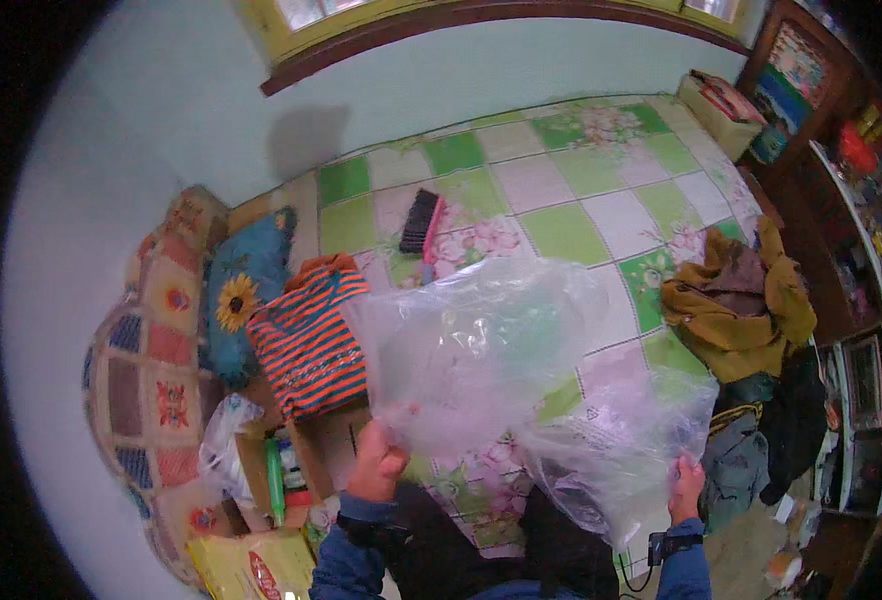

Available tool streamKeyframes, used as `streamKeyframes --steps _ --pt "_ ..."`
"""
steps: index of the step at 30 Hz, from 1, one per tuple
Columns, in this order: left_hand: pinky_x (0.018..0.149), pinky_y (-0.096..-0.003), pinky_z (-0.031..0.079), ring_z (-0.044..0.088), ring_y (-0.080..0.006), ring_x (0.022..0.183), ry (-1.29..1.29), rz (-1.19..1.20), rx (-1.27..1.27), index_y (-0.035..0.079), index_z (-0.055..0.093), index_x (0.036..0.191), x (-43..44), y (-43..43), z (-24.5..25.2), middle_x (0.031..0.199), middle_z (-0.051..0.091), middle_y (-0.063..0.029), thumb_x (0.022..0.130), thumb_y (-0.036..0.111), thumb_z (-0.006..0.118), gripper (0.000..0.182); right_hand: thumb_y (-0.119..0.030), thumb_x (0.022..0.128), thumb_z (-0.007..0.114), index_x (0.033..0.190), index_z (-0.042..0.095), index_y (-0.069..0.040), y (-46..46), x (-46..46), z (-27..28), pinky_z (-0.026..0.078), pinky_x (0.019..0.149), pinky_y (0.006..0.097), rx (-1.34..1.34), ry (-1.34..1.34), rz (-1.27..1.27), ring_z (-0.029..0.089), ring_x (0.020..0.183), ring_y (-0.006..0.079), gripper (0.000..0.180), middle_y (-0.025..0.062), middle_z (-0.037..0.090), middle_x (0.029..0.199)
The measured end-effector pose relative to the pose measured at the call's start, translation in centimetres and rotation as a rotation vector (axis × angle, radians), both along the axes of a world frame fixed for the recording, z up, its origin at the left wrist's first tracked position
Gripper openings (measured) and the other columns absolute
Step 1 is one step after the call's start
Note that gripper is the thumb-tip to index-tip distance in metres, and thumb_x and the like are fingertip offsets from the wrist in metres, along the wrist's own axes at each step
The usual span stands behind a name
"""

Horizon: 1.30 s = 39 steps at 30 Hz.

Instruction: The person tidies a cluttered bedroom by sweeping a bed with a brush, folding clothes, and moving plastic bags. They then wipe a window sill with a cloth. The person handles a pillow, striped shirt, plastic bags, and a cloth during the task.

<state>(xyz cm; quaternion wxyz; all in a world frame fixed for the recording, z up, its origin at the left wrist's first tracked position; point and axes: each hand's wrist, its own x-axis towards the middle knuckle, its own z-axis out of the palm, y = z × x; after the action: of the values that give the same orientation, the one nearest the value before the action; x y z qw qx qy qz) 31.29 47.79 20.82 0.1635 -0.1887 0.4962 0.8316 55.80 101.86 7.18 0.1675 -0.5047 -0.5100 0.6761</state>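
A large clear plastic bag (471,345) spreads between my two hands above the bed. My left hand (378,459) grips its lower left corner, close to a cardboard box. At the right, my right hand (686,487) pinches another part of the film, which hangs down in folds and bears small printed marks. Through the plastic the green and white checked bed cover (561,232) shows dimly. Left of the bag lies a folded orange and teal striped shirt (313,349). A brush with dark bristles (420,223) and a pink back rests beyond the bag.
A blue sunflower cushion (240,300) leans by the patterned headboard (159,360). Beside my left arm stand an open cardboard box (313,450), a green bottle (274,480) and a yellow bag (257,566). Mustard-coloured clothing (741,300) lies at right, near cluttered shelves (853,405).
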Motion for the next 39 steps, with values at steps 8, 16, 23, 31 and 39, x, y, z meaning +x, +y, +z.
streamKeyframes --steps 8,16,23,31,39 --pt "0.093 -0.0408 0.055 0.065 -0.0267 0.111 -0.373 0.305 0.143 0.008 0.06 0.133 3.3 -4.9 -9.5 0.127 0.066 -0.0106 0.105 0.033 0.054 0.038 -0.009 0.101 0.062 0.123 0.066 -0.007 0.7 -0.2 1.4 0.053 0.07 0.024 0.111 0.066 0.03 0.063 0.087 0.0099 0.023 -0.0008 0.069 0.109" --pt "0.086 -0.0385 0.051 0.062 -0.0209 0.105 -0.138 0.383 -0.524 0.007 0.047 0.146 2.2 -5.6 -9.4 0.128 0.062 -0.0107 0.096 0.021 0.07 0.056 -0.019 0.103 0.06 0.135 0.062 -0.002 0.7 -6.8 13.4 0.053 0.088 0.0335 0.531 0.207 0.089 0.064 0.106 0.0176 0.036 0.0068 0.068 0.123" --pt "0.058 -0.0241 0.05 0.062 -0.0131 0.07 -0.16 0.317 -0.342 0.0 0.052 0.138 2.9 -6.6 -11.0 0.093 0.067 -0.0071 0.082 -0.008 0.068 0.059 -0.019 0.103 0.058 0.138 0.056 0.004 -5.8 -15.1 24.8 0.052 0.099 0.0409 0.95 0.758 0.476 0.065 0.114 0.027 0.043 0.0151 0.066 0.128" --pt "0.063 -0.0242 0.053 0.063 -0.0137 0.072 -0.255 0.282 -0.226 0.003 0.054 0.138 6.7 -6.8 -8.6 0.092 0.067 -0.0064 0.082 -0.008 0.068 0.059 -0.003 0.081 0.069 0.104 0.071 -0.006 -23.7 -27.4 21.4 0.049 0.103 0.0487 1.373 0.818 1.438 0.061 0.125 0.037 0.023 0.0143 0.065 0.137" --pt "0.075 -0.0303 0.058 0.067 -0.0187 0.087 -0.256 0.103 -0.302 0.003 0.047 0.145 8.7 -6.9 -10.5 0.102 0.068 -0.0082 0.084 -0.008 0.067 0.065 -0.002 0.078 0.068 0.112 0.069 -0.011 -35.8 -23.3 4.3 0.048 0.105 0.0476 1.025 0.751 1.661 0.055 0.13 0.0365 0.035 0.0125 0.059 0.142"
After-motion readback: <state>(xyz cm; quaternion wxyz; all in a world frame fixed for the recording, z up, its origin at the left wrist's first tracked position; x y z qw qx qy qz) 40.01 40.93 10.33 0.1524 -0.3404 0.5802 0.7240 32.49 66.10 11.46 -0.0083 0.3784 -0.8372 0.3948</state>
